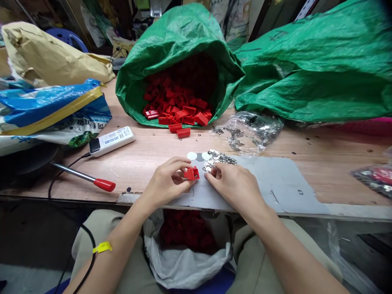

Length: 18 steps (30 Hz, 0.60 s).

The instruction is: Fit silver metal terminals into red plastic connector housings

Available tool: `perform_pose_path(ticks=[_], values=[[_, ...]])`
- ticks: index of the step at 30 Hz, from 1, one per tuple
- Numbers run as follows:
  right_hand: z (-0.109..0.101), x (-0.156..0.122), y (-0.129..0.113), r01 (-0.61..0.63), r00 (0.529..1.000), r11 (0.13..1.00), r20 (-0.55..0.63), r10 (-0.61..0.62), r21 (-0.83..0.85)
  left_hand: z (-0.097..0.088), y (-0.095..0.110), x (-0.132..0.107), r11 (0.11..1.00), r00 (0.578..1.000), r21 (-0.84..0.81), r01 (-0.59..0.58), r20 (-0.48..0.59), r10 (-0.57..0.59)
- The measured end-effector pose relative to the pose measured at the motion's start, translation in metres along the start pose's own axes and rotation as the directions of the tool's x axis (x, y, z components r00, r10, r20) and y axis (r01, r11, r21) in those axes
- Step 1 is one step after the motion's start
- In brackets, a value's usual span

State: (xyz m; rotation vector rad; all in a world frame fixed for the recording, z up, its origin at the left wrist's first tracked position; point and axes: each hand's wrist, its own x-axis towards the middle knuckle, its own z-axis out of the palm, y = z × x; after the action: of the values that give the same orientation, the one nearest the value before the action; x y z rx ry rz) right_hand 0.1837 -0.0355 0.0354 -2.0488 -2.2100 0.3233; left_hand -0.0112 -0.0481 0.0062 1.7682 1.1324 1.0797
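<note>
My left hand (165, 177) grips a small red plastic housing (192, 173) between thumb and fingers, its hollow side turned to the right. Just right of it, my right hand (235, 181) is closed in a pinch. A thin grey sliver shows at those fingertips, too small to name. Beyond the right fingers lies a pile of small silvery metal pieces (225, 158), on a grey sheet (260, 175) that covers part of the bench. Two pale round discs (192, 156) appear at the sheet's far edge.
A green sack (180, 36) on its side spills red housings (183, 132). A clear bag (266, 126) of metal pieces lies right of it. A white sack (186, 265) with red parts is between my knees. A red-tipped lever (104, 184) and white device (112, 141) are left.
</note>
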Motion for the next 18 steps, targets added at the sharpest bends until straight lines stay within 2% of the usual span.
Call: perform_pose_path(ticks=[4, 7, 9, 12, 15, 18], values=[[-0.001, 0.002, 0.004, -0.014, 1.000, 1.000, -0.023, 0.014, 0.001, 0.000, -0.003, -0.003, 0.996, 0.996, -0.048, 0.074, 0.061, -0.071], [-0.002, 0.007, 0.012, -0.011, 1.000, 0.984, 0.009, 0.009, 0.179, 0.001, -0.005, -0.004, 0.990, 0.985, -0.025, 0.139, 0.108, -0.136], [0.000, 0.011, 0.016, 0.005, 0.997, 0.907, 0.071, -0.039, 0.420, 0.001, -0.006, -0.005, 0.990, 0.984, 0.003, 0.138, 0.109, -0.138], [0.006, 0.015, 0.016, -0.006, 0.990, 0.721, 0.108, -0.096, 0.693, 0.003, -0.006, -0.006, 0.992, 0.989, 0.041, 0.119, 0.085, -0.122], [0.013, 0.014, 0.006, -0.033, 0.991, 0.654, 0.110, -0.078, 0.755, 0.004, -0.006, -0.007, 0.990, 0.992, 0.080, 0.118, 0.032, -0.121], [0.019, 0.011, -0.004, 0.007, 0.998, 0.690, 0.039, -0.052, 0.723, 0.005, -0.006, -0.008, 0.988, 0.993, 0.096, 0.118, 0.003, -0.119]])
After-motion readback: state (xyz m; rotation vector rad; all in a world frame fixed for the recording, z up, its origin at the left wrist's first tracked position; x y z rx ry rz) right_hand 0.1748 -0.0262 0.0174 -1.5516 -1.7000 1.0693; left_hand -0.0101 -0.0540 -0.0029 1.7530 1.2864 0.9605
